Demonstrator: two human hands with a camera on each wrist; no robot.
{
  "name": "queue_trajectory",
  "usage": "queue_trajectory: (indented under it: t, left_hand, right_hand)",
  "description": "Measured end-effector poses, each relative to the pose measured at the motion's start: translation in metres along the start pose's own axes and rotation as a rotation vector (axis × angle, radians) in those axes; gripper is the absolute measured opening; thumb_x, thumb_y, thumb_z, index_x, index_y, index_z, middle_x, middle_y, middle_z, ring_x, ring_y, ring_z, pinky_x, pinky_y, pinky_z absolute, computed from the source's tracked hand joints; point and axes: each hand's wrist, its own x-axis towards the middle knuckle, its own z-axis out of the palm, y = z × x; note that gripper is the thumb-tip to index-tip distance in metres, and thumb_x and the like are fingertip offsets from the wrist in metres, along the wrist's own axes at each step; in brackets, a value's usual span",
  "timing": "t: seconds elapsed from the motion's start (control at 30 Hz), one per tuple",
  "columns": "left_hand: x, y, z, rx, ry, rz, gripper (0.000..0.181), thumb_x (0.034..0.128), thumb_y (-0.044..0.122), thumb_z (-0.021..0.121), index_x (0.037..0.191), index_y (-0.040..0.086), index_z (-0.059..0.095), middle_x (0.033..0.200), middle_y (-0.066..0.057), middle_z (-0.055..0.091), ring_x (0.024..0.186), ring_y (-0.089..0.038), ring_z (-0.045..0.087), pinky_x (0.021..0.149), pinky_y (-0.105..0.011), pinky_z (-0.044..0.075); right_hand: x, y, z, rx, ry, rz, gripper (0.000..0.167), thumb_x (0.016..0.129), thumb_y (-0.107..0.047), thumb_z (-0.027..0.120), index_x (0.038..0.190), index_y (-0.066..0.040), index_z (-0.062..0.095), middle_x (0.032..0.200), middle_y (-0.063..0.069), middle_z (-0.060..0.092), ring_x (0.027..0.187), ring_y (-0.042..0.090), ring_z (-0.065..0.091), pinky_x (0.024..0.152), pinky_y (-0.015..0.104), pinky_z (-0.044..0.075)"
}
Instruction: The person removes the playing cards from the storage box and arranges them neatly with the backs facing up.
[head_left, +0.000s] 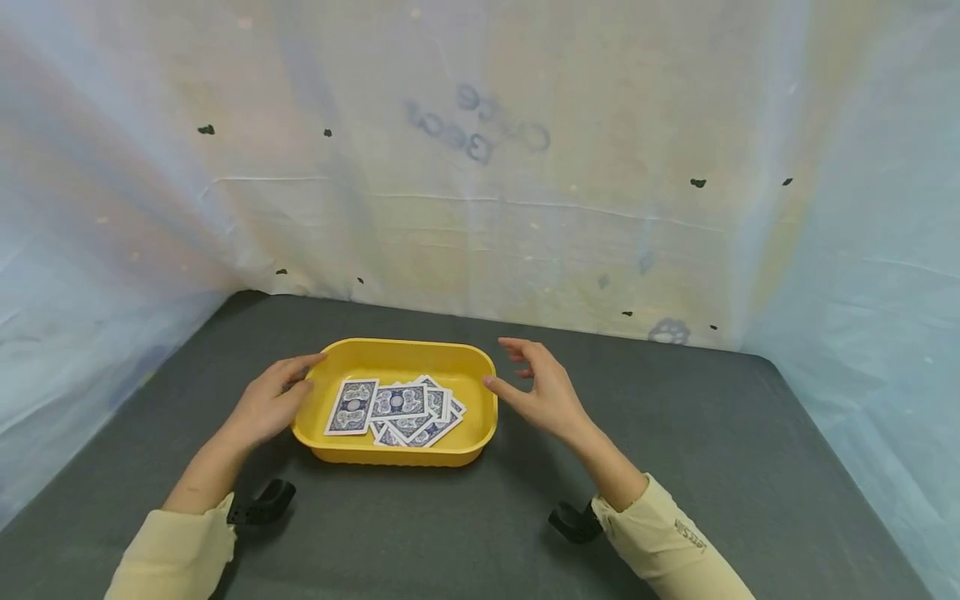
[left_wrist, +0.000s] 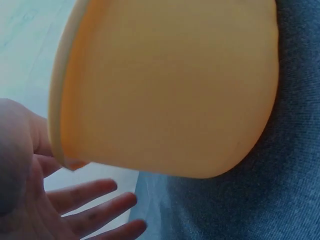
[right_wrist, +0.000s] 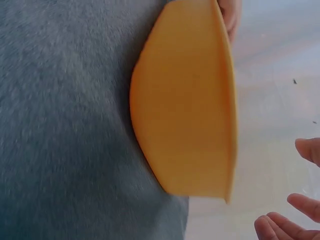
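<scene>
A yellow plastic tray (head_left: pixel 480 446) with rounded corners stands on the dark table, holding several blue-and-white patterned playing cards (head_left: pixel 397 402). The cards lie face down, some overlapping in a loose heap, one apart at the left. My left hand (head_left: pixel 270 400) is at the tray's left end, touching the rim. In the left wrist view that hand's lower fingers (left_wrist: pixel 102 215) are extended and spread beside the yellow wall (left_wrist: pixel 175 90). My right hand (head_left: pixel 546 396) hovers just off the tray's right end, thumb and fingers apart, holding nothing. The right wrist view shows its fingertips (right_wrist: pixel 305 205) away from the tray.
The dark grey tabletop (head_left: pixel 420 533) extends around the tray. Pale translucent sheeting (head_left: pixel 525 250) with small dark marks hangs behind and at both sides. Black straps (head_left: pixel 573 522) are on both wrists by the cream sleeves (head_left: pixel 667 542).
</scene>
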Motion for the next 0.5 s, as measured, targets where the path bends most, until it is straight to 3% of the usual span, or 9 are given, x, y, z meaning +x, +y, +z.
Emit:
queue_trajectory:
  t: [0.17,0.27,0.5]
  left_hand:
    - [0.002,-0.003,-0.004,-0.085,-0.099,-0.071,0.051,0.101,0.023,0.042,0.149,0.01,0.034,0.148,-0.029,0.032,0.122,-0.047,0.046,0.09,-0.057,0.046]
    - [0.003,-0.006,-0.006,-0.165,-0.151,-0.085,0.052,0.1019,0.024,0.041,0.151,0.012,0.029,0.149,-0.029,0.03,0.124,-0.046,0.044,0.092,-0.055,0.047]
    - [0.003,-0.011,-0.006,-0.287,-0.188,-0.078,0.053,0.1031,0.022,0.04,0.153,0.011,0.025,0.148,-0.033,0.029,0.125,-0.045,0.044,0.088,-0.045,0.054]
  right_hand:
    - [0.008,-0.005,0.011,0.033,-0.032,-0.003,0.056,0.087,-0.026,0.071,0.136,-0.007,0.051,0.13,0.014,0.055,0.117,0.031,0.056,0.093,0.044,0.051]
    - [0.012,-0.007,0.018,0.061,-0.038,0.008,0.053,0.087,-0.025,0.07,0.134,-0.006,0.053,0.128,0.015,0.057,0.115,0.032,0.057,0.093,0.043,0.051]
    - [0.023,-0.014,0.035,0.099,-0.088,0.05,0.051,0.086,-0.022,0.072,0.13,-0.003,0.055,0.123,0.019,0.06,0.112,0.033,0.059,0.094,0.046,0.051]
